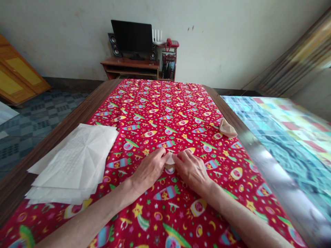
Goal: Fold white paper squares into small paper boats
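A small folded piece of pale paper (170, 162) lies on the red patterned cloth (160, 113) near the middle of the table. My left hand (150, 169) presses on its left side with curled fingers. My right hand (191, 168) pinches its right side, fingers closed on it. Most of the paper is hidden under my fingers.
A stack of white creased paper sheets (74, 162) lies at the left on the cloth. A folded beige paper shape (227, 128) sits at the right near the table's edge. Beyond the wooden table (64, 124) stand a desk with a monitor (132, 36) and speakers.
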Demonstrator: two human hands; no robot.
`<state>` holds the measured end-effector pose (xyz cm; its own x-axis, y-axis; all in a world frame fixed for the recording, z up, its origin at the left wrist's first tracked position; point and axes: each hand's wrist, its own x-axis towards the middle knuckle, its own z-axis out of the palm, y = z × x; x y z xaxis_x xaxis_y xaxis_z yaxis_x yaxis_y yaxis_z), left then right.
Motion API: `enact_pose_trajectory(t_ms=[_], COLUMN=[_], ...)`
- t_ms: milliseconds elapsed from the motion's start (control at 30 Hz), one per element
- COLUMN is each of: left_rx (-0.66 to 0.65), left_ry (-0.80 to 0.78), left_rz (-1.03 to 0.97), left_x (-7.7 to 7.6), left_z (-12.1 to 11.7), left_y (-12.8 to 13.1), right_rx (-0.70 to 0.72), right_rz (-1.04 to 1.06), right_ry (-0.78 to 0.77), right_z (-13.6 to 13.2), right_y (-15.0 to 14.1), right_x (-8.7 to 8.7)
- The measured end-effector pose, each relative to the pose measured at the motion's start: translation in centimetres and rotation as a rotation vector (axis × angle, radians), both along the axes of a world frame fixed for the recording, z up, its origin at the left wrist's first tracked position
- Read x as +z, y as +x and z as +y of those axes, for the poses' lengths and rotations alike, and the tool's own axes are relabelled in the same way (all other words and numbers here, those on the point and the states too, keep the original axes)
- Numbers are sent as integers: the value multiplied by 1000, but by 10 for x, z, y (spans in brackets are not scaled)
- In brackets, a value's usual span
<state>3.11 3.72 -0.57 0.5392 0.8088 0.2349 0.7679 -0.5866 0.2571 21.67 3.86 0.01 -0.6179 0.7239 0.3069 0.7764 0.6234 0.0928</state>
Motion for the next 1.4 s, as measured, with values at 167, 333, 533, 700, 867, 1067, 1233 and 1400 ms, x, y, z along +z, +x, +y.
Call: enact_pose_trajectory(t_ms=[167, 333, 533, 700, 867, 1067, 1233, 1400], left_rx=[-50, -41, -64, -96, -109, -48, 16, 78], left_ry=[5, 3, 4, 52, 40, 10, -32, -118], left_rz=[161, 238, 231, 224, 121, -214, -360, -342], left_x=[12, 16, 13, 9, 6, -9, -14, -11], left_z=[-2, -4, -12, -18, -20, -15, -8, -9], left_y=[-2, -1, -6, -12, -16, -17, -15, -14], right_rx=[57, 58, 51, 78, 108, 140, 57, -37], right_rz=[-38, -20, -24, -32, 33, 439, 611, 578], right_ry=[-72, -93, -139, -151, -130, -201, -371, -363], right_z=[2, 3, 3, 1, -2, -8, -8, -8], right_y=[7, 8, 9, 12, 15, 18, 15, 10], right_x=[1, -2, -1, 2, 0, -13, -16, -12])
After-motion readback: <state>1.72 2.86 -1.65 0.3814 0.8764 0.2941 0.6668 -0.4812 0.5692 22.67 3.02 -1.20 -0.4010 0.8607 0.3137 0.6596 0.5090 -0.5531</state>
